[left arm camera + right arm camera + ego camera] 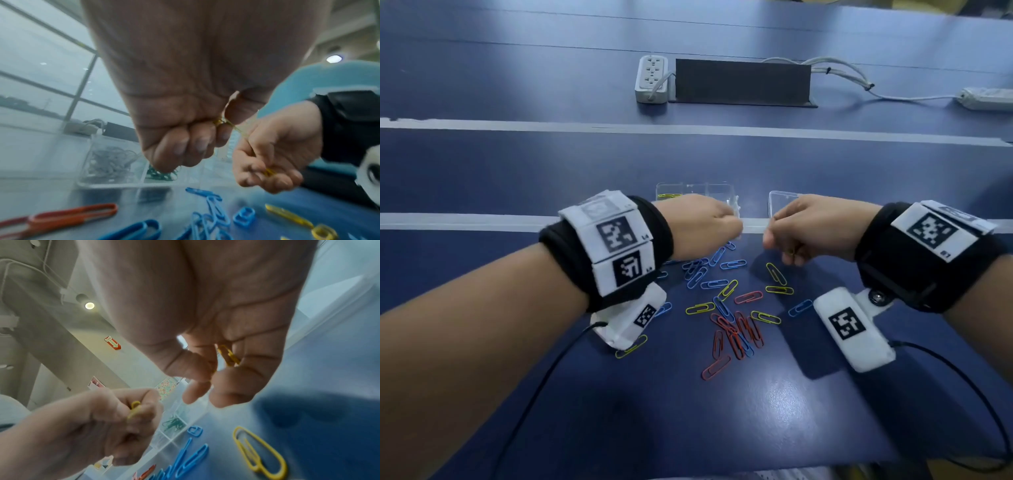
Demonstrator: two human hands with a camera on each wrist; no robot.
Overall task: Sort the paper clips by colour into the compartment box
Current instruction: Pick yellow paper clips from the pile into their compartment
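The clear compartment box (695, 190) is seen on the blue table (517, 171), toward its middle, with grey, green and a few yellow clips already sorted inside. A loose heap of blue, red and yellow paper clips (729, 308) is left unsorted nearer the front edge, so the task is judged partly done. Yellow clips are pinched in the curled left hand (698, 226) and the curled right hand (815, 229), held close together near the box.

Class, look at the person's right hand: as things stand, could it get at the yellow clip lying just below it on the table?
Probably not straight away. The right hand hovers close above that yellow clip with nothing between them, but its fingers already pinch a yellow paper clip, so it lacks a free grip.
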